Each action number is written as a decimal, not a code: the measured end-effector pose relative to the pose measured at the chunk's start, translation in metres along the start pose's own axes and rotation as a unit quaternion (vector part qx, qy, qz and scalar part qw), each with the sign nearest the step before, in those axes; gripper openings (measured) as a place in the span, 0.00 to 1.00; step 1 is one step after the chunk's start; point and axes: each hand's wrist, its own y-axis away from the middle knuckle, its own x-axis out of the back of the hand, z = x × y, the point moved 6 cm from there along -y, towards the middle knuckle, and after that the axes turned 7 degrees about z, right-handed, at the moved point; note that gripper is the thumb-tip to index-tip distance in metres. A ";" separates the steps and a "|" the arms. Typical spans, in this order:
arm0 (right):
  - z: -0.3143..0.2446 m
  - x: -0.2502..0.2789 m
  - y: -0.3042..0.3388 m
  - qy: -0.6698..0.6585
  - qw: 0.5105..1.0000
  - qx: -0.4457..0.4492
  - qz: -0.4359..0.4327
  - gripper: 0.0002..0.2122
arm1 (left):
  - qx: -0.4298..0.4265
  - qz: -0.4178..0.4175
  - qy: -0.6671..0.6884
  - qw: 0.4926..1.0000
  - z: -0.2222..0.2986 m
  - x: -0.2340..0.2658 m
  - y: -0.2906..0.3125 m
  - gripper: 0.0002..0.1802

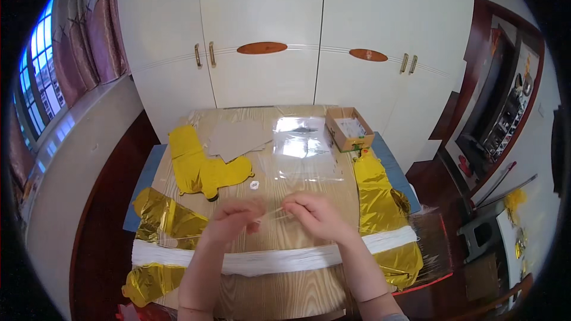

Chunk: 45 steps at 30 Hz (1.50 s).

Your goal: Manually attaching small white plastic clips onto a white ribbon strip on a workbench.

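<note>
Above the middle of the wooden table, my left hand (237,215) and my right hand (316,214) face each other with fingers pinched. A thin white string (275,211) runs across the small gap between them, with one end in each hand. My left fingers are slightly blurred. Under my forearms a long bundle of white strings (279,261) lies across the table from side to side. Just beyond my hands sits a small white disc (254,185). Left of it lies a flat gold foil balloon (205,169) with a dark spot at its lower tip.
More gold foil (169,217) lies at the left and a long gold foil balloon (377,193) at the right, partly under the bundle. Grey card sheets (229,139), clear plastic bags (303,154) and an open cardboard box (350,131) stand toward the white cabinet (262,0).
</note>
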 end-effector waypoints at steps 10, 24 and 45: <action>0.002 0.005 0.001 0.035 0.998 -0.010 -0.051 0.09 | 0.041 -0.006 -0.304 0.952 -0.001 -0.009 0.005 0.09; 0.035 -0.093 0.066 0.093 0.969 -0.114 -0.199 0.11 | 0.145 0.267 -0.046 0.952 -0.070 0.040 0.074 0.13; 0.045 -0.083 0.083 -0.015 0.995 -0.082 -0.047 0.04 | 0.275 0.118 0.116 0.947 -0.071 -0.003 0.104 0.08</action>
